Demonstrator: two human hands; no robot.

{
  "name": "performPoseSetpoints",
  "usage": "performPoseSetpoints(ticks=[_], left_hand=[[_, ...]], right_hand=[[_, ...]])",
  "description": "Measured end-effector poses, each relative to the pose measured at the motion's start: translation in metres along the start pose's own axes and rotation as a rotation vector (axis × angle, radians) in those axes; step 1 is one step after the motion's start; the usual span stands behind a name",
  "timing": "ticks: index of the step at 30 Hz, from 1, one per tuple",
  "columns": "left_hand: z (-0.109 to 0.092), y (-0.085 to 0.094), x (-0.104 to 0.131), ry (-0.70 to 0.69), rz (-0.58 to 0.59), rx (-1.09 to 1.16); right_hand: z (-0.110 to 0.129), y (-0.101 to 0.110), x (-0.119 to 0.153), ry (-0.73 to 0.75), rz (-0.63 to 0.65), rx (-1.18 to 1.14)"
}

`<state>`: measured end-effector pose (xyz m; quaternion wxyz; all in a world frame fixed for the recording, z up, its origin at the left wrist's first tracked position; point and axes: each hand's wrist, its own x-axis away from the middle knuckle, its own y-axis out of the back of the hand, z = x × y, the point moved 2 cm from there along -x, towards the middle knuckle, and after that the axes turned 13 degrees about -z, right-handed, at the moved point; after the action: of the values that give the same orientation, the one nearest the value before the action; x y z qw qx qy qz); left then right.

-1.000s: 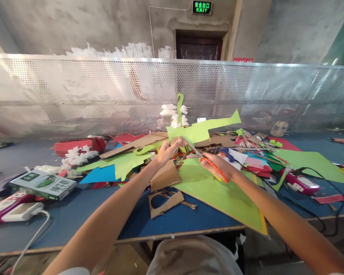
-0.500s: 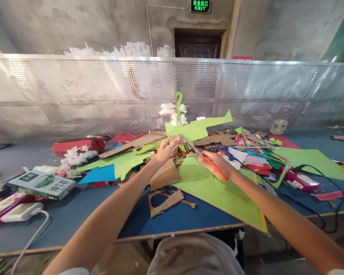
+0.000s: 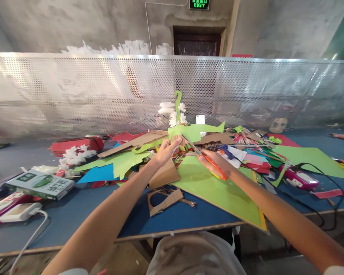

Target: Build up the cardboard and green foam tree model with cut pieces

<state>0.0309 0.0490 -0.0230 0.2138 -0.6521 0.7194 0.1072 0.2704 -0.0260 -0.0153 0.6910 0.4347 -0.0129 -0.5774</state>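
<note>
Near the middle, my left hand pinches the lower left part of a light green paper piece, with some brown cardboard at the fingers. The piece has a long arm reaching right. In my right hand is a pair of scissors with orange handles; the blades point up and left and lie at the green paper by my left fingertips. Whether the blades are parted is hard to see. Behind the paper stands a curled green strip with white fluffy tufts beside it.
A large green sheet lies under my right hand. Brown cardboard scraps are close to my left wrist. At left are a milk carton and a red case. A black cable runs at right; a perforated metal screen stands behind.
The green paper's right arm has dipped and shifted left, uncovering more of a white object behind it. Both hands stay nearly in place, the scissors still at the paper.
</note>
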Motion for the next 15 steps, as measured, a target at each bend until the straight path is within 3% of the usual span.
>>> performPoseSetpoints(ticks=[15], left_hand=[[-0.0018,-0.0006,-0.0009,-0.012,0.060,0.037]], right_hand=[[-0.0009,-0.0013,0.0003,0.005,-0.038,0.027]])
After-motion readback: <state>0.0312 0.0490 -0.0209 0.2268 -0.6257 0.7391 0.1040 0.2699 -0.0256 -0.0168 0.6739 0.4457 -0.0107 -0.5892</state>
